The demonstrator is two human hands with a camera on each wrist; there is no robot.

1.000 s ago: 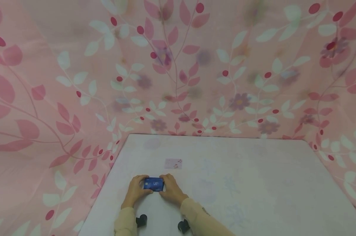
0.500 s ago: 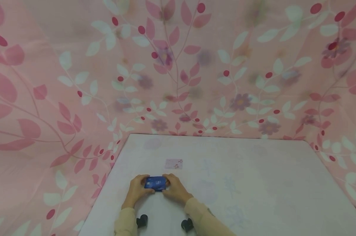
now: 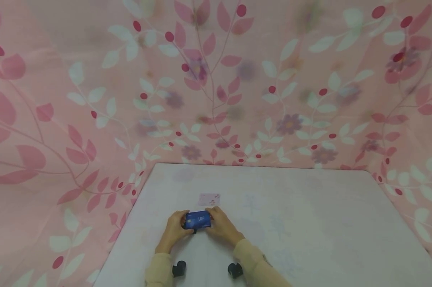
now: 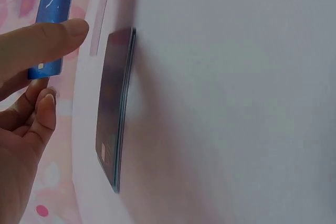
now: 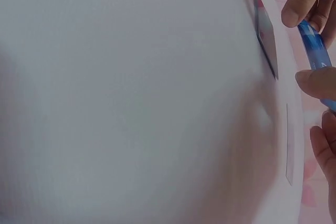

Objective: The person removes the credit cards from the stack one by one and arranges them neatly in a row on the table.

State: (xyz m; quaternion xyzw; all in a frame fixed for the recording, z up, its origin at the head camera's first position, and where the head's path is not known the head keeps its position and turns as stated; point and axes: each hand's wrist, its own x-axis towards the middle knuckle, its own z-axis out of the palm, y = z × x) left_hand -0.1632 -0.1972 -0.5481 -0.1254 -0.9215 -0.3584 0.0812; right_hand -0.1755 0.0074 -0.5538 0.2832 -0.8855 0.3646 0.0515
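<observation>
A blue card [image 3: 198, 220] lettered "VIP", with a chip at its left end, is held up above the table between both hands. My left hand [image 3: 174, 231] pinches the chip end, its thumb [image 4: 76, 29] lying across the card's face in the left wrist view. At the other end, my right hand [image 3: 223, 228] pinches the card between thumb and fingers. Below the raised card, a thin dark stack of cards [image 4: 113, 98] lies on the table, apart from it. In the head view the hands and the blue card hide most of that stack.
A pale pink card [image 3: 209, 199] with small red flowers lies flat just beyond the hands. The white table [image 3: 309, 223] extends far to the right. Pink leaf-patterned cloth [image 3: 237, 99] hangs behind and at the sides. Dark wrist devices [image 3: 179, 269] sit inside the forearms.
Both hands have shifted right and slightly away from the body with the blue card. A dark edge of the stack now shows under the card in the head view.
</observation>
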